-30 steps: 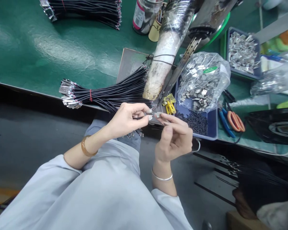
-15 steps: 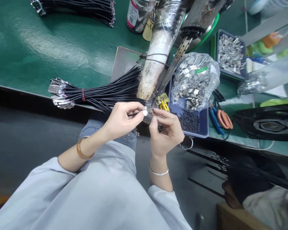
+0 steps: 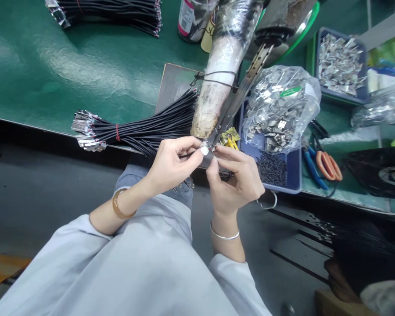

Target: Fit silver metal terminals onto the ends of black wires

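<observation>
At frame centre, left hand [image 3: 171, 164] and right hand [image 3: 237, 180] pinch a thin black wire [image 3: 187, 155] lying left-right, its shiny metal terminal [image 3: 208, 149] between fingertips.

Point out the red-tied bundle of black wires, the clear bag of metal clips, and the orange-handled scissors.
Red-tied bundle of black wires [image 3: 141, 131]: head view, mid-length of the bundle.
Clear bag of metal clips [image 3: 279, 107]: head view, bag's middle.
Orange-handled scissors [image 3: 329, 164]: head view, handle loop.

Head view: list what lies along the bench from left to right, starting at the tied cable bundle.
Tied black cable bundle → wrapped machine arm → clear bag of metal clips → orange-handled scissors.
</observation>
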Motion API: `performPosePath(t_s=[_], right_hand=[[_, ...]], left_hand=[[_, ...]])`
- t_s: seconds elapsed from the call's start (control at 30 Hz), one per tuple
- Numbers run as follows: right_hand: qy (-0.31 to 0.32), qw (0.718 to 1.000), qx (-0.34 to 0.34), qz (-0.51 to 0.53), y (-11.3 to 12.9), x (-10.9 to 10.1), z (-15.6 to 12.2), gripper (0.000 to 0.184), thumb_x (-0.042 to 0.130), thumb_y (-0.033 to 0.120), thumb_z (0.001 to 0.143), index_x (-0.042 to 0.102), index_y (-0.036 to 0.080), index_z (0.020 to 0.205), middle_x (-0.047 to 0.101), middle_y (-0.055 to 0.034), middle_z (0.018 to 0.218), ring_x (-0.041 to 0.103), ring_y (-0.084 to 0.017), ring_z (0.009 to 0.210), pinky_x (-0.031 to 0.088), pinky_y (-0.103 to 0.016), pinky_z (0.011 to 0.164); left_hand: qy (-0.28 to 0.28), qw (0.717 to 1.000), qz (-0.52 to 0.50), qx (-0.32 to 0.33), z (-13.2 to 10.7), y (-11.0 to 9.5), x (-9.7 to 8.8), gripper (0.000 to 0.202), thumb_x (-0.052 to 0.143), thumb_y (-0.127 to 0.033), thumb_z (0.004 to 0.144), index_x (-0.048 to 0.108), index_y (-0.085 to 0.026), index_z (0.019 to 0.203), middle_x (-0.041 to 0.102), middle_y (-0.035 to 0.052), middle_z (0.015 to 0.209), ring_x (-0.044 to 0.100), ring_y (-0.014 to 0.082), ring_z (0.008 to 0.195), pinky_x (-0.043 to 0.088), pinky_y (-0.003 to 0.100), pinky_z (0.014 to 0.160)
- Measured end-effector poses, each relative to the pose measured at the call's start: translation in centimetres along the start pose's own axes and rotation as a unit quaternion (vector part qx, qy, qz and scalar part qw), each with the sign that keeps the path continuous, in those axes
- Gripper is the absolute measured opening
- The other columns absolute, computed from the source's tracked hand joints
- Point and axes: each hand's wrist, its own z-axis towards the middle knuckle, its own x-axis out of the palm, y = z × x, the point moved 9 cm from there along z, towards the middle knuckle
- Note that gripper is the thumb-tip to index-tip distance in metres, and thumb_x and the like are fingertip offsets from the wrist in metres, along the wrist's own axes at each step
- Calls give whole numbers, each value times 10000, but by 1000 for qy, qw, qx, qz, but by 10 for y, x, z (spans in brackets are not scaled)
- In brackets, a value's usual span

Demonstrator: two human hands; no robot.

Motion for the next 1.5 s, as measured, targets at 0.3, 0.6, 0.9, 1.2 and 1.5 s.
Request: performPosePath(t_s=[0.3, 0.6, 0.9, 1.2, 1.5], right_hand=[[0, 999, -27, 22, 2, 0, -3, 189, 710, 43, 831, 623, 210, 849, 801, -36, 959, 776, -146, 849, 656, -269, 769], [-12, 1000, -7, 19, -1, -1, 0, 176, 730, 58, 829, 669, 219, 865, 798, -9, 957, 771, -151, 853, 641, -296, 805], [-3, 999, 9, 44, -4, 1, -2, 170, 728, 63, 827, 669, 219, 856, 795, -6, 939, 768, -150, 841, 647, -291, 775], [-7, 1000, -8, 26, 0, -2, 0, 185, 739, 36, 817, 680, 204, 863, 798, -22, 958, 769, -142, 852, 655, -272, 800], [1, 999, -36, 0, 5, -3, -5, 165, 718, 64, 852, 646, 209, 882, 800, -21, 946, 777, -143, 831, 653, -260, 767]], left_hand=[[10, 1000, 12, 1, 0, 0, 0, 193, 614, -246, 844, 711, -107, 751, 637, 2, 639, 517, 66, 574, 437, 140, 539], [5, 1000, 13, 8, 0, -4, 0, 207, 609, -266, 866, 704, -113, 763, 602, -4, 634, 487, 67, 573, 406, 145, 522], [8, 999, 42, 11, -2, -3, 0, 210, 585, -242, 880, 676, -123, 732, 558, -15, 601, 457, 64, 551, 381, 156, 514], [8, 1000, 26, 8, -3, -3, 2, 194, 587, -234, 876, 728, -128, 794, 678, 7, 676, 580, 85, 612, 477, 147, 570], [29, 998, 54, 7, -6, -2, 2, 215, 570, -232, 877, 740, -123, 804, 656, 6, 656, 556, 81, 594, 452, 149, 554]])
